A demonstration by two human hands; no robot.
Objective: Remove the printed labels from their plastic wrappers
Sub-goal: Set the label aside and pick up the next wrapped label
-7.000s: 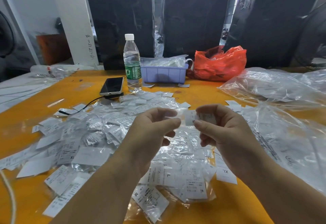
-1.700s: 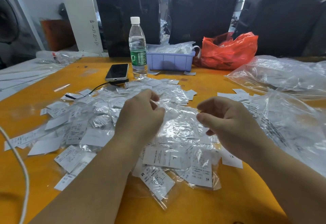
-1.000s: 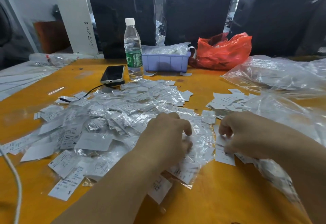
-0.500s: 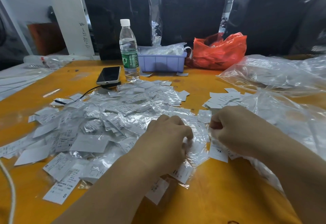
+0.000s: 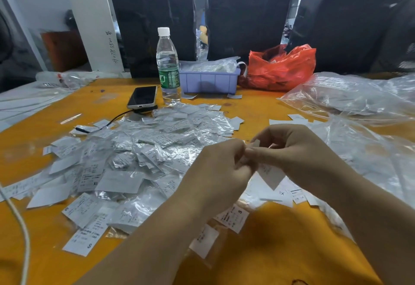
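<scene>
Counts from the head view:
- hands: 2, left hand [image 5: 219, 168] and right hand [image 5: 298, 150]
- label held between them: 1, the held label [image 5: 270, 173]
- wrapped labels in the pile [image 5: 143, 150]: too many and too overlapped to count, dozens at least
- loose labels beside the right hand [image 5: 280, 195]: several, exact number unclear
- water bottle [image 5: 168, 67]: 1
- phone [image 5: 142, 97]: 1
- lilac tray [image 5: 208, 80]: 1
- red bag [image 5: 280, 67]: 1
- large clear bags [image 5: 350, 96]: at least 2, edges merge
- black wrapped bales [image 5: 244, 11]: 3 visible
- cables: 2, black cable [image 5: 112, 119] and white cable [image 5: 22, 228]
- table [image 5: 269, 251]: 1
</scene>
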